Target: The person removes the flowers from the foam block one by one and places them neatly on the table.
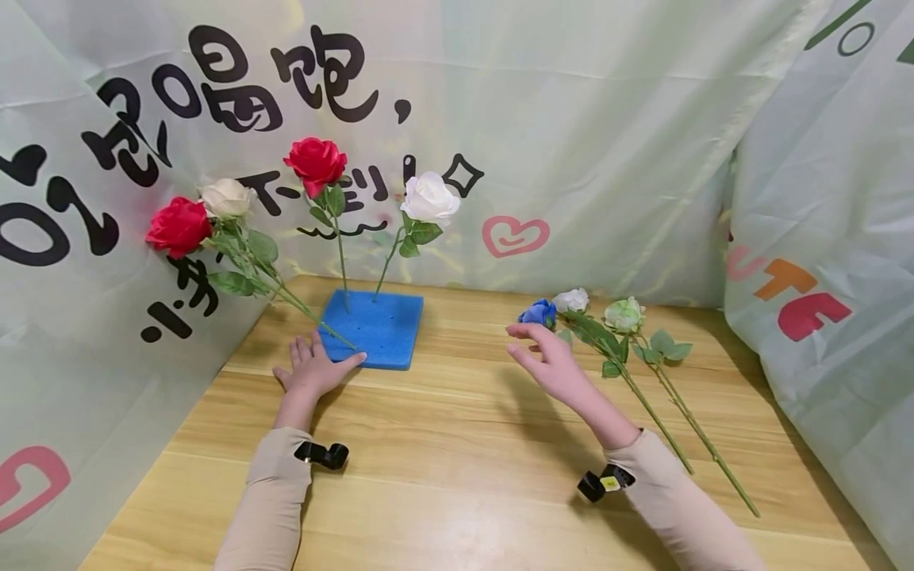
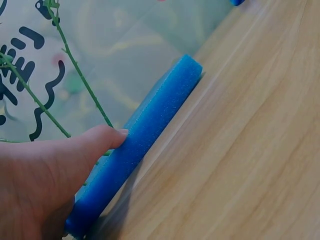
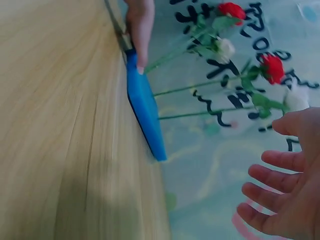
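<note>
A blue foam block (image 1: 389,331) lies on the table with artificial roses standing in it. Toward its back rise a red rose (image 1: 316,165) and a white rose (image 1: 431,198). Another red rose (image 1: 178,227) and a cream rose (image 1: 227,198) lean out to the left. My left hand (image 1: 314,371) rests at the block's front left corner, fingers spread beside it and the thumb on its top near the front edge. Held above the table, my right hand (image 1: 553,366) has its fingers apart with nothing in them; in the head view it overlaps the area just before the blue rose (image 1: 537,314).
Loose on the right of the wooden table (image 1: 443,476) lie the blue rose, a white rose (image 1: 571,300) and a pale green rose (image 1: 624,315), their long stems pointing toward the front right. Printed curtains (image 1: 607,159) hang along the back and both sides.
</note>
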The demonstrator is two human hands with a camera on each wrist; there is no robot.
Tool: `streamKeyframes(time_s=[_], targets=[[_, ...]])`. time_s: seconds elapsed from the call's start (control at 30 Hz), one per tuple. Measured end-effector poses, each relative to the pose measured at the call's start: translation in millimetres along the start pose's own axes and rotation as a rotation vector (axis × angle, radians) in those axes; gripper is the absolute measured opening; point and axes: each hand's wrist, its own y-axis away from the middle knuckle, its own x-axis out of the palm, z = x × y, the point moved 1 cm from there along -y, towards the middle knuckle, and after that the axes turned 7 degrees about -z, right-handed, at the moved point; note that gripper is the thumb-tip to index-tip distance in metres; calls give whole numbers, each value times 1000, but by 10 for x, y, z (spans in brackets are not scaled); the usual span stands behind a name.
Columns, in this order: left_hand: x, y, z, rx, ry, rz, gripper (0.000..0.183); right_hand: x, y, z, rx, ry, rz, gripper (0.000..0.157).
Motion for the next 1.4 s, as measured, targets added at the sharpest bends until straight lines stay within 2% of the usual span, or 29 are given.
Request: streamKeyframes(time_s=[0.1, 0.33, 0.67, 0.77, 1.13, 1.4], targets=[[-2, 0, -1, 0, -2, 2, 125, 100, -52, 85, -87, 102, -30, 39], [-2, 3, 1, -3, -2, 6, 124, 351, -241, 196, -191, 205, -58, 41], [-5, 18, -14, -1, 1, -1, 124, 682, -549, 215, -425, 419, -185, 36], [-14, 24, -18, -2, 2, -3, 124, 770, -639, 220, -471, 468, -194, 36], [1, 1, 15, -5, 7, -7, 125, 1134, -979, 264, -528, 544, -141, 36], [13, -28, 14, -7, 11, -14, 125, 1359, -1220, 227, -443, 571, -97, 36]])
